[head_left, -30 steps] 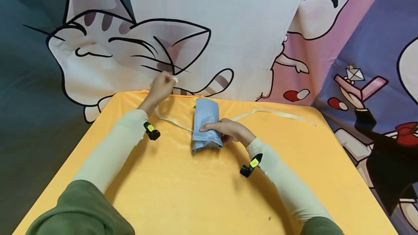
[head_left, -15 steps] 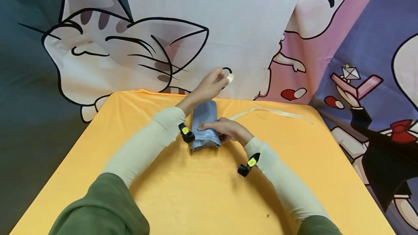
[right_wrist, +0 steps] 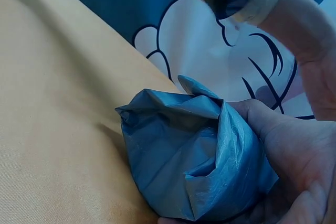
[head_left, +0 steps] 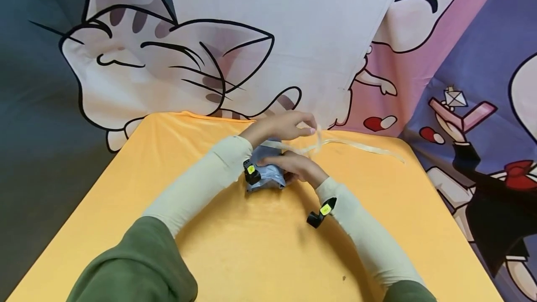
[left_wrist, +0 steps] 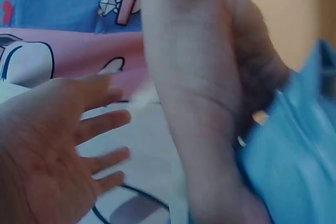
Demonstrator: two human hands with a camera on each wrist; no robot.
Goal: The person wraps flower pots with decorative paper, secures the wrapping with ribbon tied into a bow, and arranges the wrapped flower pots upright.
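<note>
A blue plastic-wrapped package point(head_left: 268, 178) stands on the yellow-covered table, its crumpled, folded end facing me point(right_wrist: 173, 156). My right hand point(head_left: 299, 166) grips its right side, thumb across the front. Above and behind it, my left hand point(head_left: 285, 125) reaches over to the right. In the left wrist view the left hand point(left_wrist: 47, 145) has its fingers spread and fairly straight. A thin cream ribbon point(head_left: 361, 145) passes across the package and trails off right. Its other end is blurred just beyond the left fingertips, apparently loose.
The yellow tablecloth point(head_left: 251, 250) spreads around the package. A printed cartoon cloth point(head_left: 327, 36) hangs close behind the table's far edge. Each wrist wears a small black camera point(head_left: 320, 213). A small dark speck point(head_left: 344, 278) lies near the front.
My left hand has swung from the left to the right over the package, bringing the left ribbon end across. It now appears to have let that end go. The right hand keeps its grip.
</note>
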